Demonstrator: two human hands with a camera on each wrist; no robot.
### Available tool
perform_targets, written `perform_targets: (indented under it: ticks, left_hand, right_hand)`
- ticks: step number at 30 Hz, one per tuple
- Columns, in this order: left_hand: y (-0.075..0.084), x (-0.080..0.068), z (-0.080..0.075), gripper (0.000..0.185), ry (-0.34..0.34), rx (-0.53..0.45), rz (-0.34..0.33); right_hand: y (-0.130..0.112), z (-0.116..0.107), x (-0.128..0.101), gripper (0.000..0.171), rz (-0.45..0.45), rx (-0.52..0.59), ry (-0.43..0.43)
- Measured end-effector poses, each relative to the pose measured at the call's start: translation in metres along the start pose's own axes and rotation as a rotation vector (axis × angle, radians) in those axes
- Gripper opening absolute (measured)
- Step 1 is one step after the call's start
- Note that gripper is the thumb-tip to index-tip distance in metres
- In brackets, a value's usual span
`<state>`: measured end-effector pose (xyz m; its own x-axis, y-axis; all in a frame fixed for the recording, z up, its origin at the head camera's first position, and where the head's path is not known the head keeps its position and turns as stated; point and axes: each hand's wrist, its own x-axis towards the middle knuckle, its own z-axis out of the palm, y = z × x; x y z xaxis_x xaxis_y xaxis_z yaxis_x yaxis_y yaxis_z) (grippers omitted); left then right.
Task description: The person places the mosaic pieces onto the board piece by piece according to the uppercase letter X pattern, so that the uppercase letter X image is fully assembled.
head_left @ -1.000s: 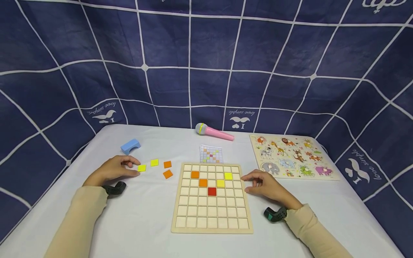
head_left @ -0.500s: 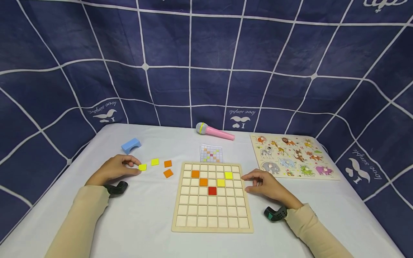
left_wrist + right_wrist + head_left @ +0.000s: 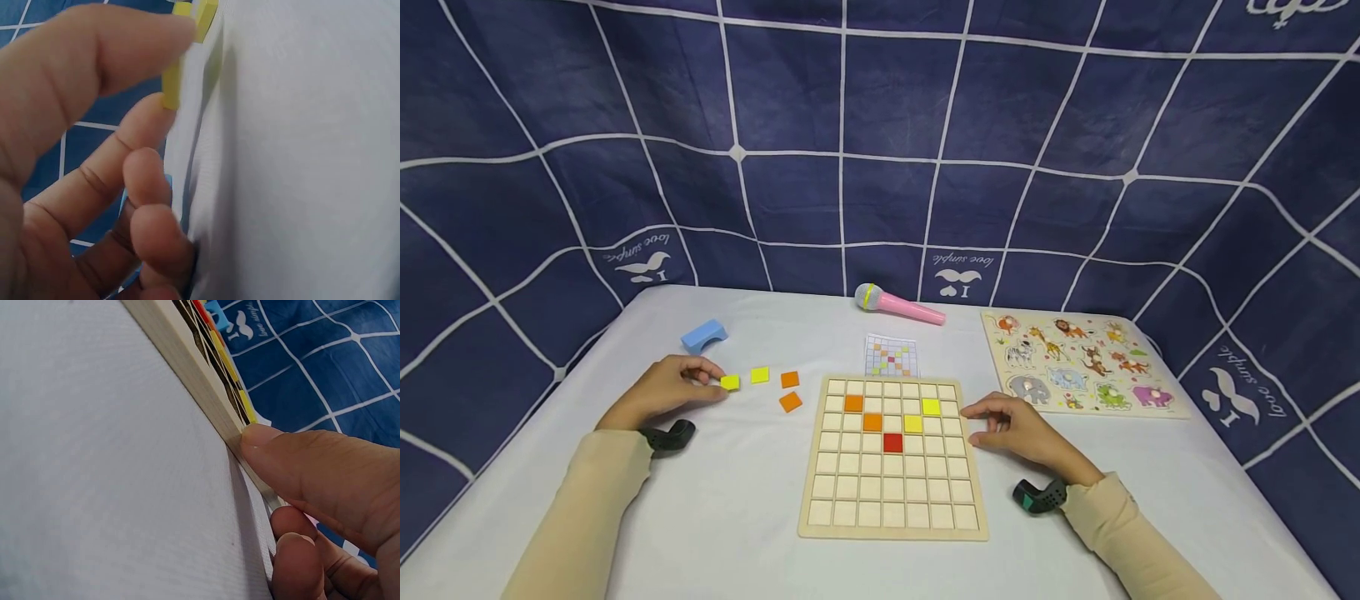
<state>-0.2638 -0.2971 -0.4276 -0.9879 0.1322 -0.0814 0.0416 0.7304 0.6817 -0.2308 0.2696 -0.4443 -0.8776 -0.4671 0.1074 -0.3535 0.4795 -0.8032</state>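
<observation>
Left hand (image 3: pixel 662 390) now pinching the nearest yellow tile (image 3: pixel 730 382) between thumb and forefinger; a second ago only touching it flat on the worktop (image 3: pixel 722 492). In the left wrist view the tile (image 3: pixel 172 81) looks tipped up on edge, probably just clear of the cloth, hard to confirm from the blur. So pickup under way, tile not yet over the grid board (image 3: pixel 892 523). Right hand (image 3: pixel 1018 432) unchanged: thumb pressed to the board's right edge, fingers loosely curled, holding nothing, steadying the frame. On the board: two orange, two yellow, one red tile seated in the upper rows. Loose beside the left hand: second yellow tile (image 3: pixel 760 375), two orange tiles (image 3: pixel 789 381) between the pinched tile and the board, directly along the shortest path. Further out: pattern card (image 3: pixel 891 357), pink microphone (image 3: pixel 898 305), blue block (image 3: pixel 703 336), animal puzzle (image 3: pixel 1078 362), all well apart.
</observation>
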Motion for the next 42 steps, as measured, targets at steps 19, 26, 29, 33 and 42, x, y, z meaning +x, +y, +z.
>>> perform_targets:
  ticks: [19, 26, 29, 33, 42]
  left_hand:
    - [0.050, -0.001, 0.011, 0.038, 0.168, 0.006, 0.219]
    - [0.076, -0.009, 0.034, 0.031, 0.143, 0.055, 0.289]
    - [0.083, -0.014, 0.045, 0.027, 0.119, 0.075, 0.341]
    - [0.091, -0.023, 0.058, 0.023, 0.096, 0.101, 0.386]
    - [0.106, -0.037, 0.080, 0.025, -0.014, 0.010, 0.447]
  right_hand:
    - [0.001, 0.000, 0.001, 0.035, 0.001, -0.002, -0.007]
    - [0.001, -0.001, 0.001, 0.035, 0.004, -0.004, -0.004]
    - [0.000, -0.001, 0.001, 0.035, 0.003, -0.008, -0.001]
    - [-0.001, 0.000, 0.001, 0.034, -0.002, -0.006, 0.001]
    - [-0.003, 0.001, 0.000, 0.035, -0.004, 0.011, 0.006]
